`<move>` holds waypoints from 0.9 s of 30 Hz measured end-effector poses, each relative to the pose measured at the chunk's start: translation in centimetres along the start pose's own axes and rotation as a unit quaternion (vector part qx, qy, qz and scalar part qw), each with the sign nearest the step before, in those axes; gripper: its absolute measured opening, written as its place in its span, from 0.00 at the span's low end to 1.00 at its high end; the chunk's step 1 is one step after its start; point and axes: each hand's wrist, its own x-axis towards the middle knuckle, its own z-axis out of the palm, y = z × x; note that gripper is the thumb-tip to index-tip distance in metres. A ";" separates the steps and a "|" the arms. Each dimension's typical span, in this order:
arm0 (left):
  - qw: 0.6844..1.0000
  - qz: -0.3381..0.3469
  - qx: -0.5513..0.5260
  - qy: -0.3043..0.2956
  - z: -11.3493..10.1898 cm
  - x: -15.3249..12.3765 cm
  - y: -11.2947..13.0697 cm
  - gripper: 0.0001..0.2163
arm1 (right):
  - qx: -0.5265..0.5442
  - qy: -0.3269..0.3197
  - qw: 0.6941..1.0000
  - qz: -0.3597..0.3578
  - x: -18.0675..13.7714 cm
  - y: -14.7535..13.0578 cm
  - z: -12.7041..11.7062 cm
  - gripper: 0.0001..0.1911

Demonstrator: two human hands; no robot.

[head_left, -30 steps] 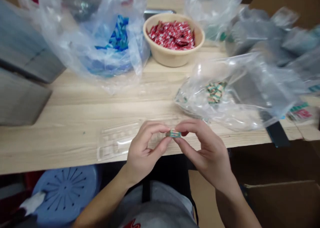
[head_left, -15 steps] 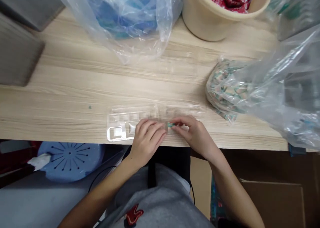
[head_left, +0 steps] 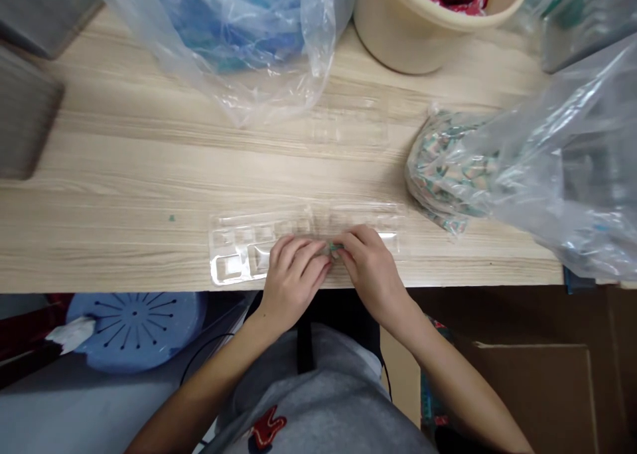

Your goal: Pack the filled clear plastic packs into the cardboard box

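My left hand (head_left: 292, 271) and my right hand (head_left: 371, 268) meet at the near edge of the wooden table (head_left: 124, 175), both pinching a small green striped wrapped piece (head_left: 334, 247). They press it down onto a clear plastic blister tray (head_left: 239, 251) lying flat in front of me. The fingers of both hands are curled and closed around the piece, which is mostly hidden.
A clear bag of green patterned wrapped pieces (head_left: 448, 168) lies to the right. A beige bowl of red wrapped pieces (head_left: 423, 29) and a clear bag with blue contents (head_left: 239, 36) stand at the back. A second clear tray (head_left: 346, 125) lies mid-table. A blue stool (head_left: 134, 328) sits below left.
My hands lowered the green piece from above the table edge onto the clear tray. The view tilted downward and closer to the table.
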 end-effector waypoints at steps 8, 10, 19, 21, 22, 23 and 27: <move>0.999 0.026 0.028 -0.006 0.4 -0.1 0.1 0.11 | -0.044 -0.046 0.998 0.024 0.4 -0.6 -0.2 0.12; 0.998 0.035 0.047 0.001 0.6 0.0 0.2 0.12 | -0.094 -0.065 0.993 0.018 0.5 -0.9 0.1 0.11; 0.992 0.080 0.094 0.002 0.9 0.8 0.3 0.09 | -0.043 0.106 0.987 -0.114 -2.5 -1.3 -5.0 0.08; 0.995 0.079 0.067 0.000 0.7 0.7 0.2 0.11 | -0.013 0.234 0.963 -0.132 -3.4 -0.8 -9.5 0.10; 0.996 0.080 0.050 0.000 0.5 0.6 0.1 0.11 | -0.032 0.272 0.956 -0.107 -3.3 -0.2 -11.9 0.11; 0.996 0.082 0.036 0.001 0.3 0.5 0.0 0.12 | -0.068 0.280 0.956 -0.058 -2.9 0.6 -14.0 0.10; 0.996 0.093 0.004 0.006 -0.4 0.5 -0.4 0.13 | -0.215 0.058 0.972 0.071 0.9 5.0 -18.5 0.09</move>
